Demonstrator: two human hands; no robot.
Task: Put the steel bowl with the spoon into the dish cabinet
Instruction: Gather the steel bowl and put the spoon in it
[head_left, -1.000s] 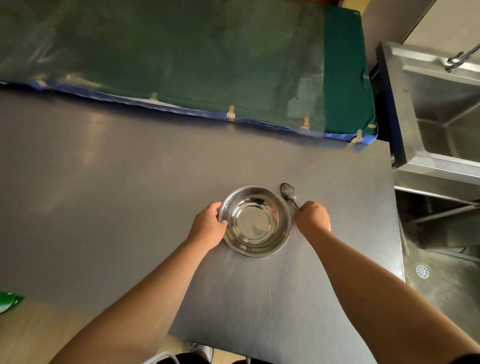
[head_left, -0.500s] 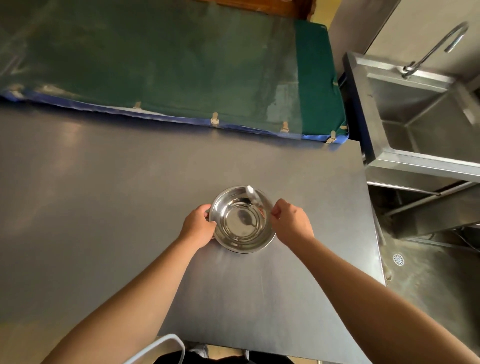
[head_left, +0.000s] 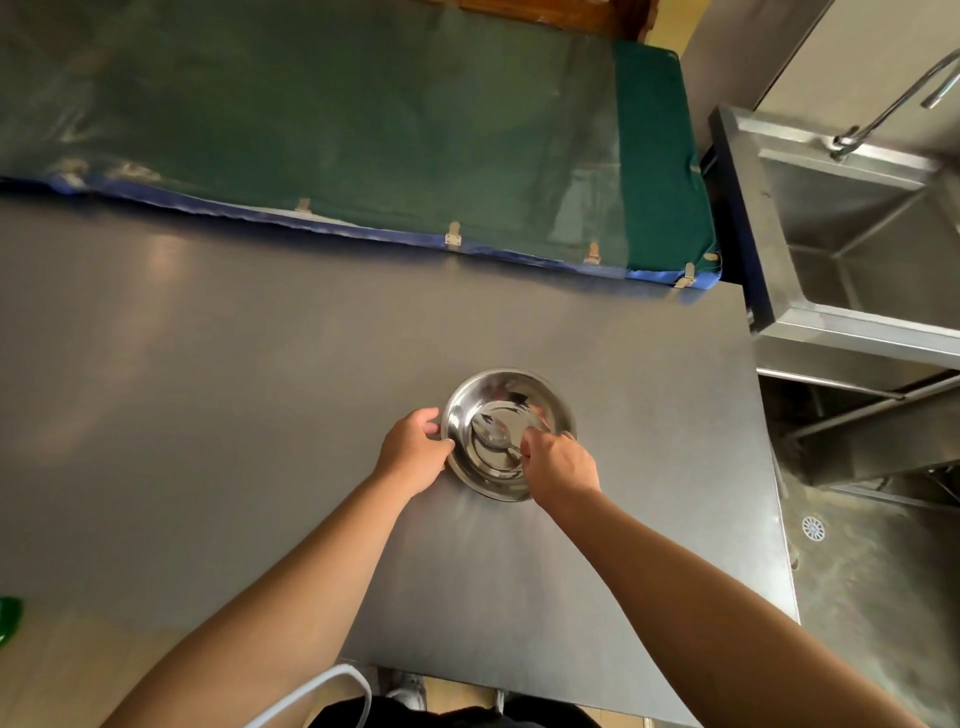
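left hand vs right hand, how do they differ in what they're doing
The left hand grips the outer rim of the steel bowl from the side; the right hand reaches over the near rim, pinching the spoon inside it. The left hand rests by the table; the right sits above the bowl. Both are bare and closed on steel.
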